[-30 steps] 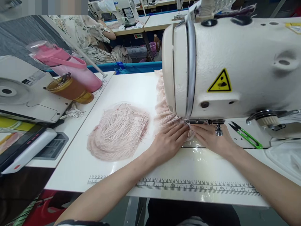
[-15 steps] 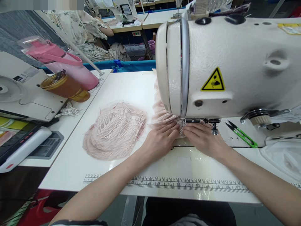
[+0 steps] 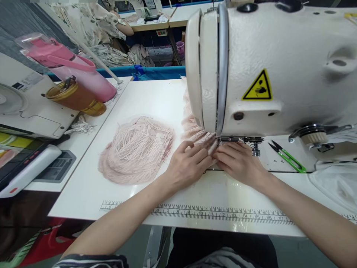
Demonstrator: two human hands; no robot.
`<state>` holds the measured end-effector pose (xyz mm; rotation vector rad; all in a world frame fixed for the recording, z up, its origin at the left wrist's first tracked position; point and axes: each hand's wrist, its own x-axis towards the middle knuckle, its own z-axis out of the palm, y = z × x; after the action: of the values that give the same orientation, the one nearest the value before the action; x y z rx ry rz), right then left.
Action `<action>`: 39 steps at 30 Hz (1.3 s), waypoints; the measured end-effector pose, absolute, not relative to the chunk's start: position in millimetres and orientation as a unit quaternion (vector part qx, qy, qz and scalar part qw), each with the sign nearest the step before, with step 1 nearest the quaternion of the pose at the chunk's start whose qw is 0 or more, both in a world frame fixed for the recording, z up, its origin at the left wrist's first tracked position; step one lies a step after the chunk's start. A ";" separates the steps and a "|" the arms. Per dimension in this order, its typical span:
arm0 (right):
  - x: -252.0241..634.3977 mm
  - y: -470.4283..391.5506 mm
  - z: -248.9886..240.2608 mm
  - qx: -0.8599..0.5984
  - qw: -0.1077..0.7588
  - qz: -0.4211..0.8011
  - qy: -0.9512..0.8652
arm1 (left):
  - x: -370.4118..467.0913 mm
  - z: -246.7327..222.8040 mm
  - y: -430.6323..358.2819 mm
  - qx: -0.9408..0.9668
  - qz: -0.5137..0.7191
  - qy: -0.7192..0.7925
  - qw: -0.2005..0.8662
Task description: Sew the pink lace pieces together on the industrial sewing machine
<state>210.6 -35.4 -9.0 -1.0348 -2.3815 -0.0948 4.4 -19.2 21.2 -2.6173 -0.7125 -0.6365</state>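
Note:
Pale pink gathered fabric (image 3: 192, 124) runs from behind the head of a white sewing machine (image 3: 259, 48) down to the needle area. My left hand (image 3: 189, 163) has its fingers bent and closed on the near end of this fabric, left of the presser foot. Close beside it, my right hand (image 3: 241, 162) pinches the fabric edge just in front of the needle area; its fingertips are partly hidden under the machine. A flat pile of pink lace pieces (image 3: 136, 149) with loose threads lies left of my left hand.
Green-handled thread snips (image 3: 288, 157) lie right of the needle area. White cloth (image 3: 334, 182) rests at the right. A printed ruler (image 3: 200, 214) runs along the table's front. A pink bottle (image 3: 83, 76) and amber cup (image 3: 75, 97) stand at left. A co-worker's sleeve (image 3: 92, 22) shows behind.
My left fingers, flatter before, are now bent and bunching the fabric. My right hand has shifted slightly left, and the hands are closer together. The camera view has tilted slightly.

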 end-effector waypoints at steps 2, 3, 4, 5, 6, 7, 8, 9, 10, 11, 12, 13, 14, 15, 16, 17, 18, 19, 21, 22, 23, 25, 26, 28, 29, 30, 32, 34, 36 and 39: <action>210.7 -36.9 -9.8 -0.376 0.275 -0.044 -0.884 | 3.8 21.6 -20.8 -0.922 -0.225 -0.255 0.185; 211.0 -37.4 -10.1 -0.373 0.278 -0.046 -0.884 | 3.5 21.4 -21.2 -0.921 -0.226 -0.256 0.188; 211.4 -37.7 -10.4 -0.372 0.279 -0.045 -0.884 | 3.2 21.1 -21.2 -0.921 -0.225 -0.257 0.187; 211.9 -37.9 -10.4 -0.371 0.280 -0.043 -0.884 | 2.9 20.6 -20.9 -0.923 -0.222 -0.259 0.178; 212.3 -38.0 -10.3 -0.372 0.281 -0.040 -0.883 | 2.7 19.7 -20.2 -0.927 -0.219 -0.259 0.162; 212.8 -38.1 -10.2 -0.374 0.282 -0.038 -0.883 | 2.5 18.6 -19.3 -0.931 -0.215 -0.257 0.142; 213.2 -38.4 -10.0 -0.375 0.283 -0.037 -0.882 | 2.2 17.1 -18.1 -0.937 -0.212 -0.251 0.119; 213.7 -38.7 -9.9 -0.376 0.283 -0.037 -0.882 | 1.8 15.4 -16.8 -0.943 -0.206 -0.243 0.097; 214.1 -39.1 -10.1 -0.377 0.282 -0.038 -0.881 | 1.1 13.5 -15.5 -0.948 -0.198 -0.235 0.077; 214.5 -39.6 -10.4 -0.377 0.281 -0.039 -0.882 | 0.2 11.5 -14.4 -0.953 -0.190 -0.229 0.062; 214.9 -40.2 -11.1 -0.377 0.281 -0.038 -0.882 | -0.8 9.7 -13.5 -0.955 -0.183 -0.227 0.051; 215.1 -40.8 -11.9 -0.376 0.281 -0.037 -0.882 | -2.0 8.2 -12.7 -0.957 -0.176 -0.228 0.043; 215.1 -41.4 -12.8 -0.374 0.282 -0.035 -0.883 | -3.2 7.1 -12.1 -0.957 -0.173 -0.231 0.038; 215.0 -42.0 -13.7 -0.371 0.282 -0.035 -0.884 | -4.2 6.4 -11.6 -0.956 -0.172 -0.234 0.035; 214.6 -42.6 -14.4 -0.366 0.282 -0.036 -0.886 | -5.1 6.1 -11.1 -0.956 -0.174 -0.234 0.035; 214.1 -43.3 -14.8 -0.362 0.282 -0.039 -0.888 | -5.7 6.1 -10.7 -0.955 -0.177 -0.233 0.035; 213.4 -43.9 -15.0 -0.357 0.281 -0.044 -0.890 | -6.1 6.4 -10.3 -0.955 -0.180 -0.232 0.036; 212.7 -44.5 -14.8 -0.353 0.281 -0.050 -0.891 | -6.2 6.8 -10.0 -0.955 -0.183 -0.229 0.037; 211.2 -45.3 -13.8 -0.348 0.284 -0.062 -0.891 | -6.1 7.7 -9.5 -0.955 -0.188 -0.224 0.040; 210.6 -45.5 -13.2 -0.345 0.287 -0.065 -0.891 | -6.0 8.1 -9.3 -0.955 -0.189 -0.224 0.040; 210.3 -45.6 -12.5 -0.343 0.290 -0.067 -0.891 | -5.9 8.5 -9.2 -0.955 -0.187 -0.225 0.038; 210.0 -45.4 -11.7 -0.337 0.295 -0.070 -0.891 | -5.9 9.2 -9.3 -0.955 -0.182 -0.230 0.033; 210.2 -45.1 -11.6 -0.335 0.297 -0.070 -0.891 | -6.0 9.6 -9.4 -0.956 -0.179 -0.232 0.030; 210.8 -44.3 -11.8 -0.331 0.299 -0.067 -0.892 | -6.0 10.3 -9.9 -0.956 -0.174 -0.236 0.028; 211.1 -43.8 -12.1 -0.330 0.300 -0.065 -0.893 | -5.9 10.5 -10.2 -0.955 -0.173 -0.238 0.030; 211.4 -43.5 -12.2 -0.329 0.302 -0.061 -0.893 | -5.7 10.6 -10.5 -0.955 -0.172 -0.241 0.032; 211.9 -43.0 -12.2 -0.328 0.305 -0.054 -0.892 | -5.1 10.5 -11.2 -0.954 -0.170 -0.244 0.038; 211.9 -42.9 -11.4 -0.332 0.304 -0.054 -0.891 | -4.2 10.0 -11.8 -0.953 -0.171 -0.246 0.044; 211.8 -43.1 -10.1 -0.342 0.299 -0.058 -0.889 | -3.2 9.1 -12.5 -0.952 -0.171 -0.250 0.051; 211.8 -43.1 -8.5 -0.355 0.290 -0.059 -0.887 | -1.4 7.7 -13.6 -0.950 -0.168 -0.259 0.055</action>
<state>211.8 -43.1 -8.5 -0.9474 -2.3651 -0.1563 -1.4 -13.6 7.7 -2.8832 -0.7866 -0.5092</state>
